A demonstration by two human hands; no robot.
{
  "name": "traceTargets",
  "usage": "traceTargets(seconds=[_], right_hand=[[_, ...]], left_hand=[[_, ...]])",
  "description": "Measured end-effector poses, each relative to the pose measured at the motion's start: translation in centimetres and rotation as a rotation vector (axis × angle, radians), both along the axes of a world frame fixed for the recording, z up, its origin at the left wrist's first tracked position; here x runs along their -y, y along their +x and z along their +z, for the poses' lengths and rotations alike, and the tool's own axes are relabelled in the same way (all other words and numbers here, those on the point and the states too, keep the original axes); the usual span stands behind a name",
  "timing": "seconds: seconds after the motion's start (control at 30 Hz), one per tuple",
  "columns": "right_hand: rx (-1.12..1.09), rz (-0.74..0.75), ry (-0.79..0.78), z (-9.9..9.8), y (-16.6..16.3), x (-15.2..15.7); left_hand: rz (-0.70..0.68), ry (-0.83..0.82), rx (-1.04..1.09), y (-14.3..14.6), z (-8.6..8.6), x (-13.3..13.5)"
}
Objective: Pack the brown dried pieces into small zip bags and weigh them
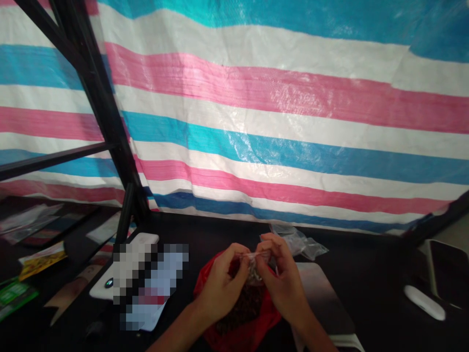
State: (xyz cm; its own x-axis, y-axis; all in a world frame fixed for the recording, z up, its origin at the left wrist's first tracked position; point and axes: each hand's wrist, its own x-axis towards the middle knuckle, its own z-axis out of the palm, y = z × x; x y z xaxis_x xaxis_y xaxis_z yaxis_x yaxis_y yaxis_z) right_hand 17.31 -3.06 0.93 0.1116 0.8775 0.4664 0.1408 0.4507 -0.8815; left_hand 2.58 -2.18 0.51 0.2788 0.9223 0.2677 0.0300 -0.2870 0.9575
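Both my hands meet at the lower middle of the head view, pinching a small clear plastic bag (255, 274) between them. My left hand (224, 281) has thumb and fingers closed on the bag's left upper edge. On the other side, my right hand (280, 276) grips the right upper edge in the same way. Below them lies an open red plastic bag (269, 315) holding a mass of dark, small pieces (240, 310) that I cannot identify. Whether the clear bag has anything in it is hard to make out.
Several clear plastic bags (296, 242) lie behind my right hand on the black table (381, 274). A grey flat device (322, 293) sits to the right, with a white oblong object (425, 302) farther right. White objects (139, 244) lie left. A striped sheet (256, 122) hangs behind.
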Motion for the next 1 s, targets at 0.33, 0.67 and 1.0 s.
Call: traceTargets(seconds=[0.33,0.67,1.0], right_hand=[[0.069,0.033,-0.02,0.1,0.3,0.1],[0.122,-0.073,-0.009,0.0,-0.1,0.5],[0.03,-0.188,0.071,-0.2,0.3,0.3]], left_hand=[[0.073,0.188,-0.072,-0.8,0.1,-0.5],[0.094,0.191,0.092,-1.4,0.0,-1.4],[0.081,0.004,0.184,-1.2,0.5,-1.5]])
